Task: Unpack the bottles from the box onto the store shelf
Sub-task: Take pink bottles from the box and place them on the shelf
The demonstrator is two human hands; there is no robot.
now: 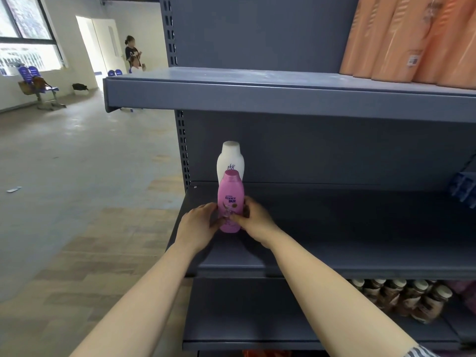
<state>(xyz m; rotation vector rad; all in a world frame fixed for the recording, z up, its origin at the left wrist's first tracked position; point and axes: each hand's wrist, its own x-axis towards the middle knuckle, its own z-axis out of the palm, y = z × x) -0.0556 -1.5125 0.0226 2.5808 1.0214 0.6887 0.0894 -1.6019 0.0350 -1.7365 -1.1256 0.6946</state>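
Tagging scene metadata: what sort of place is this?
Probably a retail store: grey metal shelving with slotted uprights, a pink plastic bottle gripped by the left hand and right hand in front of a white plastic bottle, and peach-coloured wrapped packs bearing a barcode label above.

White bottle [230, 157]: approx. btm half hidden

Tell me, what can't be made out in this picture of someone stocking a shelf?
Head view only:
- box: outside the frame.
- white bottle: lower half hidden behind the pink bottle.
- pink bottle: lower label covered by the left hand and right hand.
- jars: labels blurred, some behind the right forearm.
- orange packs: cut off by the top and right edges.
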